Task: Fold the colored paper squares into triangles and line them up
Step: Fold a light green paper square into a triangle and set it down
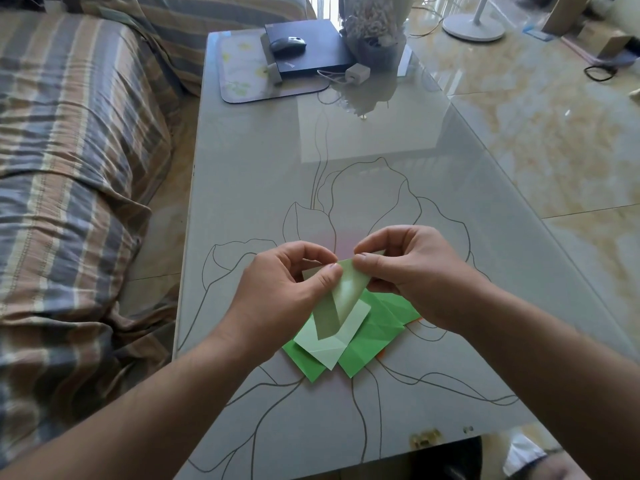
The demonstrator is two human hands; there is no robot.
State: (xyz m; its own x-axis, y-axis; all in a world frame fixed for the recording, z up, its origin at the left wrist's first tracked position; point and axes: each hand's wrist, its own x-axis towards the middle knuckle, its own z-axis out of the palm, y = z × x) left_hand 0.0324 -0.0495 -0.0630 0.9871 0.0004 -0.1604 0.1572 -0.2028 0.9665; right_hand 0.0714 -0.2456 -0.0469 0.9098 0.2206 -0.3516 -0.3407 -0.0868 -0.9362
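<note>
Both grips pinch pale green paper (348,289) at its top edge, L hand (291,289) & R hand (412,271) equally near; sheet hangs toward the person over green stack (367,337) on desk (346,150).

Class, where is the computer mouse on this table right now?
In the head view, the computer mouse sits at the table's far end, on the black laptop, left of the dried flower bouquet.
</note>
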